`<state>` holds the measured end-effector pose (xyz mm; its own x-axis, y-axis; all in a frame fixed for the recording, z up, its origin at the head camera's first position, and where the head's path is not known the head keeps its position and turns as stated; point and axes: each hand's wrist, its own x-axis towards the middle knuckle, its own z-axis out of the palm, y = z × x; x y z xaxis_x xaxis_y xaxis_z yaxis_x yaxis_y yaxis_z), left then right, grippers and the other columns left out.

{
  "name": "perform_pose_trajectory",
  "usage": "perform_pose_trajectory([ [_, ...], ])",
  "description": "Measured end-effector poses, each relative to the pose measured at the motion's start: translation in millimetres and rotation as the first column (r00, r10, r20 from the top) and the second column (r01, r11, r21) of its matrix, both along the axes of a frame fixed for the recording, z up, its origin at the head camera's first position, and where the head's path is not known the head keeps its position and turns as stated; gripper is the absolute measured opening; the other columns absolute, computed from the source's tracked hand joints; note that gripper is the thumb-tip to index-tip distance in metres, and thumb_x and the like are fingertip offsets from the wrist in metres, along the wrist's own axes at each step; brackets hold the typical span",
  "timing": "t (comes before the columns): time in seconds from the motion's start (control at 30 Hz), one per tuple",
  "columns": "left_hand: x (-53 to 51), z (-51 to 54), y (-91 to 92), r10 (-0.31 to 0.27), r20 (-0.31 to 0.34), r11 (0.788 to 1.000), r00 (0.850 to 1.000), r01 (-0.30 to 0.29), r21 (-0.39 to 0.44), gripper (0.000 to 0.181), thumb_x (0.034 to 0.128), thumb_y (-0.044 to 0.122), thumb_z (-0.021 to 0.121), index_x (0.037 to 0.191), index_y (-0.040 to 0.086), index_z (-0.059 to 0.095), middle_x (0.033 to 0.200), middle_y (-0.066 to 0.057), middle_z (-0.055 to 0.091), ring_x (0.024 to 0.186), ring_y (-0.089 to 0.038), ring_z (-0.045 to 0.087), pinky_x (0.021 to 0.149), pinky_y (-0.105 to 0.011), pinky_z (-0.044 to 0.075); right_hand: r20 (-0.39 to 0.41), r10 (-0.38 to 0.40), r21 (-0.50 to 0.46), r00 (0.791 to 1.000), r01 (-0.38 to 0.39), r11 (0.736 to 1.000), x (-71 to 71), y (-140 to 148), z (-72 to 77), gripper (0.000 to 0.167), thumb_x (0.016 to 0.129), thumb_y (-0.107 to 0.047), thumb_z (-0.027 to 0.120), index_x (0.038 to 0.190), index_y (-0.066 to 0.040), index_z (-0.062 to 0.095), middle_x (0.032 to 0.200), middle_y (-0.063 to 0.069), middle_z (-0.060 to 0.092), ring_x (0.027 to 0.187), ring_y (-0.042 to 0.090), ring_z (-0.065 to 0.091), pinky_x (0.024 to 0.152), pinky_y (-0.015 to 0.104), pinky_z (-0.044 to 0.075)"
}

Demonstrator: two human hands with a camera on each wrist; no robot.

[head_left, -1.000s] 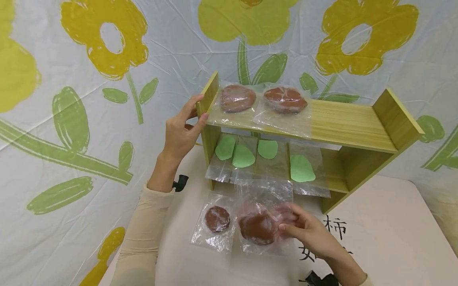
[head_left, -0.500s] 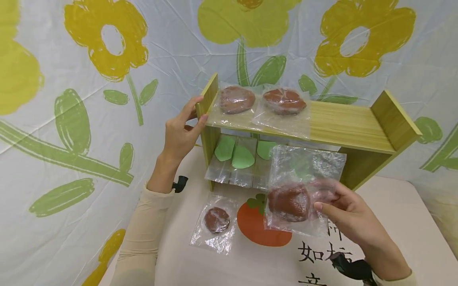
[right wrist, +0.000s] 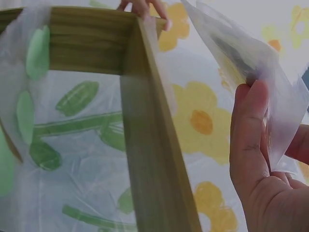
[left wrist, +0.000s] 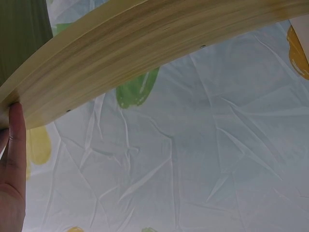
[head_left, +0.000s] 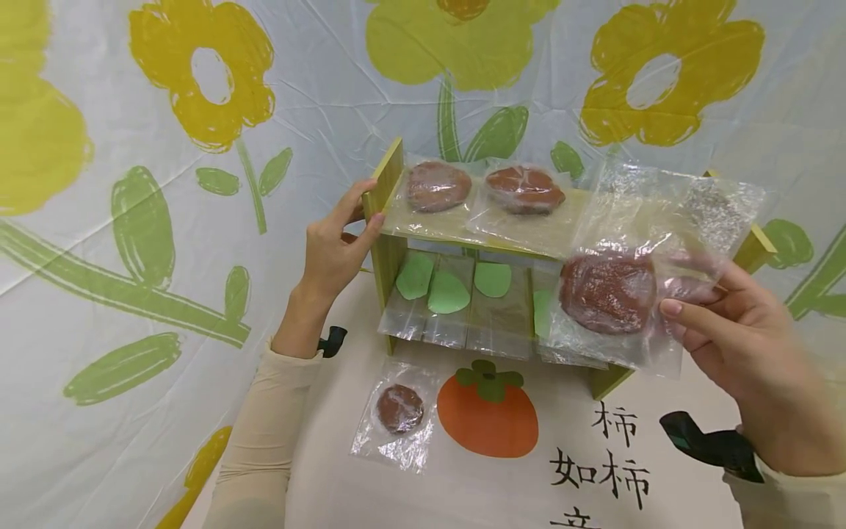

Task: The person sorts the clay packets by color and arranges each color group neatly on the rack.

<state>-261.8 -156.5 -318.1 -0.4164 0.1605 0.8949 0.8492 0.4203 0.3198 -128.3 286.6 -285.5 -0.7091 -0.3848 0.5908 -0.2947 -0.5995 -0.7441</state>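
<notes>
A small two-tier wooden shelf [head_left: 386, 198] stands on the table; my left hand [head_left: 337, 239] grips its left side panel between thumb and fingers. In the left wrist view, fingers [left wrist: 17, 140] touch the wood panel [left wrist: 120, 53]. My right hand [head_left: 760, 338] pinches the right edge of a clear plastic bag [head_left: 621, 198] with a flat reddish-brown lump [head_left: 608, 294] inside. It is held up in front of the shelf's right half. Two bagged brown lumps, one left [head_left: 438, 186] and one right [head_left: 525, 189], lie on the top board.
Several bags with green pieces [head_left: 449, 292] lie on the lower board. One smaller bagged brown lump [head_left: 400, 408] lies on the table, left of a printed persimmon [head_left: 487, 415]. Black characters [head_left: 600, 470] are printed on the tablecloth. A flower-patterned cloth [head_left: 330, 73] hangs behind.
My right hand has lifted the bagged brown lump off the table area and carried it up and right to the top board's level. The left hand keeps its grip on the shelf.
</notes>
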Motion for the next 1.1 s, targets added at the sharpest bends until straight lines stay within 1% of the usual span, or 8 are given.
perform_pose_trajectory([
  [0.17, 0.6, -0.2, 0.0, 0.003, 0.003, 1.000, 1.000, -0.003, 0.002, 0.046, 0.0949, 0.008, 0.070, 0.140, 0.007, 0.057, 0.109, -0.015, 0.073, 0.096, -0.023, 0.072, 0.053, -0.026, 0.058, 0.020, -0.098, 0.035, 0.995, 0.098, 0.995, -11.1, 0, 19.4, 0.056, 0.091, 0.033, 0.030, 0.146, 0.020, 0.028, 0.129, 0.031, 0.055, 0.111, 0.036, 0.063, 0.090, 0.039, 0.055],
  [0.27, 0.9, -0.3, -0.1, 0.004, 0.007, 1.000, 1.000, -0.004, 0.005, 0.046, 0.0948, 0.007, 0.070, 0.139, 0.008, 0.057, 0.109, -0.014, 0.073, 0.097, -0.022, 0.072, 0.054, -0.025, 0.058, 0.084, -0.157, 0.032, 0.984, 0.155, 0.987, -19.3, 0, 28.9, 0.061, 0.091, 0.033, 0.030, 0.149, 0.015, 0.028, 0.130, 0.028, 0.056, 0.109, 0.034, 0.064, 0.090, 0.039, 0.055],
  [0.37, 1.0, -0.2, 0.1, 0.001, 0.009, 1.000, 1.000, -0.001, 0.003, 0.046, 0.0952, 0.007, 0.069, 0.139, 0.008, 0.057, 0.109, -0.015, 0.073, 0.098, -0.022, 0.072, 0.055, -0.024, 0.058, 0.156, -0.225, 0.024, 0.962, 0.224, 0.974, -30.7, 2, 38.6, 0.059, 0.092, 0.031, 0.034, 0.148, 0.012, 0.035, 0.128, 0.025, 0.058, 0.100, 0.030, 0.067, 0.086, 0.034, 0.057],
  [0.5, 1.3, 0.0, 0.8, -0.001, 0.006, 1.000, 1.000, 0.001, 0.003, 0.045, 0.0954, 0.007, 0.069, 0.139, 0.008, 0.057, 0.109, -0.015, 0.073, 0.097, -0.022, 0.072, 0.054, -0.023, 0.057, 0.249, -0.308, 0.053, 0.918, 0.304, 0.951, -47.9, 5, 50.5, 0.049, 0.095, 0.024, 0.043, 0.141, 0.009, 0.048, 0.116, 0.018, 0.061, 0.073, 0.021, 0.062, 0.061, 0.018, 0.056],
  [0.6, 1.5, 0.0, 1.1, -0.002, 0.007, 1.000, 1.000, 0.002, 0.002, 0.046, 0.0953, 0.008, 0.069, 0.139, 0.007, 0.057, 0.110, -0.016, 0.073, 0.097, -0.023, 0.072, 0.053, -0.023, 0.057, 0.303, -0.340, 0.089, 0.890, 0.328, 0.940, -58.1, 9, 55.8, 0.042, 0.096, 0.020, 0.048, 0.136, 0.007, 0.055, 0.110, 0.015, 0.060, 0.063, 0.018, 0.054, 0.046, 0.017, 0.047],
  [0.77, 0.9, -0.6, 0.6, -0.002, 0.005, 1.000, 1.000, 0.002, 0.009, 0.046, 0.0950, 0.007, 0.069, 0.139, 0.007, 0.057, 0.110, -0.016, 0.073, 0.096, -0.024, 0.072, 0.052, -0.026, 0.057, 0.316, -0.389, 0.152, 0.865, 0.359, 0.921, -69.1, 8, 55.7, 0.036, 0.095, 0.018, 0.052, 0.128, 0.008, 0.061, 0.111, 0.012, 0.059, 0.064, 0.016, 0.053, 0.048, 0.017, 0.045],
  [0.9, 0.6, -0.3, 0.5, -0.003, 0.003, 1.000, 1.000, 0.003, 0.009, 0.045, 0.0952, 0.007, 0.069, 0.139, 0.007, 0.057, 0.109, -0.016, 0.073, 0.097, -0.023, 0.072, 0.052, -0.026, 0.058, 0.322, -0.422, 0.195, 0.848, 0.376, 0.906, -73.1, 6, 53.3, 0.034, 0.095, 0.017, 0.055, 0.125, 0.006, 0.064, 0.112, 0.011, 0.061, 0.068, 0.016, 0.057, 0.053, 0.018, 0.049],
  [1.1, 0.8, 0.0, 0.9, -0.008, 0.011, 1.000, 1.000, 0.008, 0.011, 0.044, 0.0961, 0.008, 0.068, 0.139, 0.008, 0.057, 0.109, -0.017, 0.072, 0.097, -0.023, 0.072, 0.054, -0.023, 0.057, 0.310, -0.450, 0.291, 0.837, 0.367, 0.883, -76.0, 7, 52.1, 0.034, 0.096, 0.010, 0.058, 0.129, 0.002, 0.063, 0.118, 0.010, 0.061, 0.086, 0.019, 0.065, 0.067, 0.024, 0.058],
])
